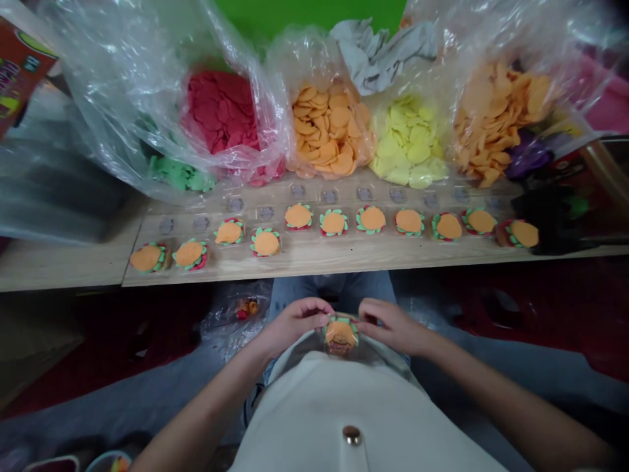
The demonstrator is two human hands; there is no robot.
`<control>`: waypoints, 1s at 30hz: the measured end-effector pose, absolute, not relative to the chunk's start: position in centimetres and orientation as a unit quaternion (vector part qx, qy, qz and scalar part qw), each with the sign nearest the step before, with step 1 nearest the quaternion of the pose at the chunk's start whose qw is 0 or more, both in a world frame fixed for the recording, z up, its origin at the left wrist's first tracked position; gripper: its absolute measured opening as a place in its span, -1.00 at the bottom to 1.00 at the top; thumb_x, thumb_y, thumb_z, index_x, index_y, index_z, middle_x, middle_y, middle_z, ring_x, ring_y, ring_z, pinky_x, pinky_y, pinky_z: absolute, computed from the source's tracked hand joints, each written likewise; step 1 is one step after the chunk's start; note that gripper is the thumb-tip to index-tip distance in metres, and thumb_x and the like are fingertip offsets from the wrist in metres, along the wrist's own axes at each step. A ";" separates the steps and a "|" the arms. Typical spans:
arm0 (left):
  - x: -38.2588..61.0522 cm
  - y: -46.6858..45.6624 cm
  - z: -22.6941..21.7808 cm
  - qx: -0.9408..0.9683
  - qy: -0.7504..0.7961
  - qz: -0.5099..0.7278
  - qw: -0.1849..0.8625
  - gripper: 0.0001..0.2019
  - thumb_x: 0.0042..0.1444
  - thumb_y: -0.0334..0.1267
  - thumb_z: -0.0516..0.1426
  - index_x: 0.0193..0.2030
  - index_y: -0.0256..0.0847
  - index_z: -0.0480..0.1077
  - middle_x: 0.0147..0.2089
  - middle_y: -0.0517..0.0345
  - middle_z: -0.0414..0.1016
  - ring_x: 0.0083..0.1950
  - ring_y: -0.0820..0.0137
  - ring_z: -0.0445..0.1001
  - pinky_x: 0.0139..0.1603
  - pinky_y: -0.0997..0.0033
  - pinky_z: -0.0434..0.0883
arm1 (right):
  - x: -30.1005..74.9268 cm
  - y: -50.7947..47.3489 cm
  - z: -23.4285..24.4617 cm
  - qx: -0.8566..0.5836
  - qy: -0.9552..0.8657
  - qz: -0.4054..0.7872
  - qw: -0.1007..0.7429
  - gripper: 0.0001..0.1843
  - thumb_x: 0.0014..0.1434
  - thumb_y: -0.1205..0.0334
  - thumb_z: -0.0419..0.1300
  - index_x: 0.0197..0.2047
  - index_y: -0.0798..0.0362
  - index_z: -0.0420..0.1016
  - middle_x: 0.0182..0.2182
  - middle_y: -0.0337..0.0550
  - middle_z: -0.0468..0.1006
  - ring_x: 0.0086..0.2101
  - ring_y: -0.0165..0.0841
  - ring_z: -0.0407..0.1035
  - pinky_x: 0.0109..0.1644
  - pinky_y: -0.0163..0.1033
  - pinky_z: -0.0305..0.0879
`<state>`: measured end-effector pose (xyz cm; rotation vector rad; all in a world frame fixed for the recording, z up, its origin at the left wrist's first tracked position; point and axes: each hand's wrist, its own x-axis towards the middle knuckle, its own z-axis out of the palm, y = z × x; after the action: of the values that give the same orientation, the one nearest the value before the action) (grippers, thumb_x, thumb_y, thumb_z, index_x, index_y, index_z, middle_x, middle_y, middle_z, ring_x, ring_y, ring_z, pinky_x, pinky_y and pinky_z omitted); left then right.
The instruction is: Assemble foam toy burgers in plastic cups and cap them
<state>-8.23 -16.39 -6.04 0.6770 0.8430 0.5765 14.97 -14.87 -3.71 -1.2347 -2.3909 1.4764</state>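
Note:
Between my two hands, just above my lap, is a small clear plastic box (341, 335) with a toy burger inside, orange on top with green edges and a printed label. My left hand (302, 321) pinches its upper left corner, and my right hand (388, 324) grips the upper right side. On the table in front stand several more toy burgers in clear open boxes, such as one burger (266, 242) left of centre and another burger (371, 219) further right. Their lids, hinged at the back, lie open.
Plastic bags along the back hold red pieces (221, 111), orange pieces (329, 128), yellow pieces (410, 141) and green pieces (179, 174). A dark object (555, 216) sits at the table's right end. Below the table's left part hangs or lies a clear bag (236, 318).

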 end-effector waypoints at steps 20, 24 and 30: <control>-10.1 -16.9 -3.5 0.496 0.446 0.233 0.708 -0.83 0.13 -0.16 0.01 -0.26 -0.22 0.25 -0.39 0.23 0.22 -0.38 0.52 0.20 -0.36 0.55 0.18 | 11.9 -16.4 -4.7 -0.475 -0.689 0.525 0.155 -0.77 0.25 0.09 -0.17 -0.30 0.06 0.11 -0.41 -0.24 0.25 -0.38 -0.45 0.16 -0.32 -0.35 0.13; -11.4 -15.8 -1.5 0.661 0.413 0.155 0.607 -0.85 0.08 -0.19 0.06 -0.27 -0.22 0.32 -0.33 0.20 0.30 -0.34 0.50 0.24 -0.32 0.54 0.20 | 9.9 -15.6 -3.9 -0.395 -0.762 0.503 0.101 -0.85 0.23 0.16 -0.11 -0.29 0.06 0.13 -0.39 -0.23 0.28 -0.39 -0.45 0.16 -0.33 -0.34 0.10; -10.9 -16.9 -2.2 0.639 0.459 0.207 0.582 -0.80 0.13 -0.24 0.00 -0.16 -0.22 0.35 -0.22 0.10 0.38 -0.20 0.42 0.31 -0.18 0.49 0.24 | 9.3 -15.4 -3.6 -0.377 -0.812 0.441 0.064 -0.85 0.23 0.19 -0.12 -0.30 0.07 0.15 -0.38 -0.18 0.30 -0.38 -0.42 0.18 -0.30 -0.31 0.11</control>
<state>-10.87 -16.87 -2.16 1.4927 1.0713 0.4847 9.31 -15.45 -3.62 -1.1387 -2.4531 1.3307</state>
